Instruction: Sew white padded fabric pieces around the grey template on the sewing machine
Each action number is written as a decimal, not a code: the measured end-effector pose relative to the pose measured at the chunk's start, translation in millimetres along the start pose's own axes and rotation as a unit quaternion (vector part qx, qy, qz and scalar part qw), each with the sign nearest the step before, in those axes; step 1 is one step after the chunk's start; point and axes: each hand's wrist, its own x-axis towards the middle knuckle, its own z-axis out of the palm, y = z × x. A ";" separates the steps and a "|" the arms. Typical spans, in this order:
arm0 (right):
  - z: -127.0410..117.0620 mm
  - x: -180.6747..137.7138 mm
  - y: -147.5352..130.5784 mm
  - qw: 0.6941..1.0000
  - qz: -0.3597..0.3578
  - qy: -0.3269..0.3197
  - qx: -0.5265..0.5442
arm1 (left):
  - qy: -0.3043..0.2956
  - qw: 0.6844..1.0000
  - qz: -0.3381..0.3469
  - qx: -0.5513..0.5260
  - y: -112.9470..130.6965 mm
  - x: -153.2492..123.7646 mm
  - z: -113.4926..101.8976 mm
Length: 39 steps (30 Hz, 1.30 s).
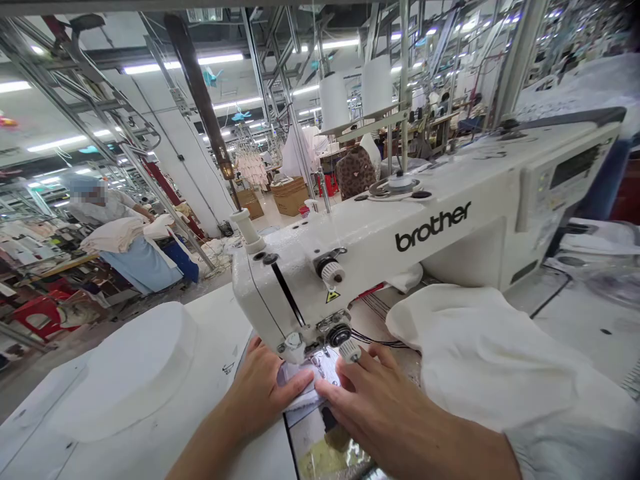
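White cloth (305,398) lies with near edge crosswise — long axis hidden.

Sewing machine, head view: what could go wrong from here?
The left hand and right hand are close to the lit stitching area, so a finger might get caught. The cloth between them could skew if pressed unevenly. Heaped white fabric near the right sleeve might snag it.
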 end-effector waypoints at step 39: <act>-1.6 -4.0 4.7 1.000 -0.015 0.004 0.009 | 0.038 0.964 -0.224 0.142 37.6 -25.5 28.4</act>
